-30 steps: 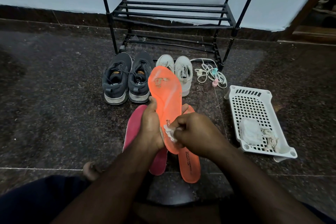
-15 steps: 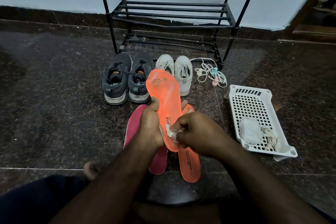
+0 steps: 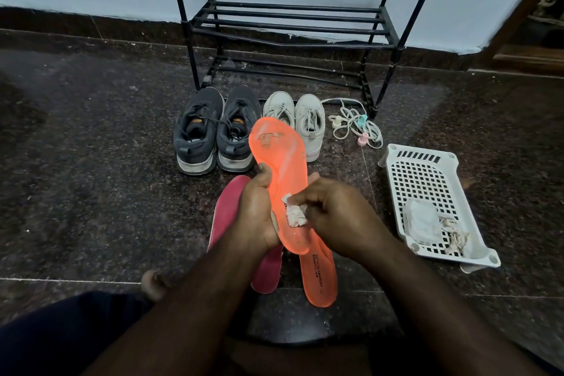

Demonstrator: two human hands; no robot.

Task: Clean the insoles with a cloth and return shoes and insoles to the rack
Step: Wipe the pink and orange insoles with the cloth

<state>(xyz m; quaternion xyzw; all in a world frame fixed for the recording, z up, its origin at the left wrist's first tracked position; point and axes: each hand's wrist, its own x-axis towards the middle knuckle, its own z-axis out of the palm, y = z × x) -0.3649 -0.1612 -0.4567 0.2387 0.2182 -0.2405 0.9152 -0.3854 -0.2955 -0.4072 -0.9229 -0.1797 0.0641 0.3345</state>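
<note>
Left hand [image 3: 256,210] grips an orange insole [image 3: 282,168] by its lower edge, thumb curled over the near side and fingers wrapped behind, holding it raised above the floor with its toe end pointing toward the rack. Right hand [image 3: 332,214] pinches a small crumpled white cloth [image 3: 295,215] between thumb and curled fingers and presses it against the heel half of that raised insole.

Seen from the head camera, a second orange insole [image 3: 320,278] lies flat on the dark speckled floor [image 3: 91,162] under the hands, printed lettering facing up. Just beside it on the left lies a pink insole [image 3: 227,207], partly hidden by the left wrist. Beyond the hands, a pair of dark grey shoes [image 3: 213,131] stands next to a pair of white shoes [image 3: 300,119], both with heels toward the camera, in front of the black metal rack [image 3: 290,21]. Loose white laces [image 3: 355,122] lie tangled on the floor to the right of the white shoes, near the rack's right leg. Further right sits a white perforated plastic tray [image 3: 424,174] holding a white pad and some crumpled rag pieces at its near end. A bare foot [image 3: 154,282] shows at lower left.
</note>
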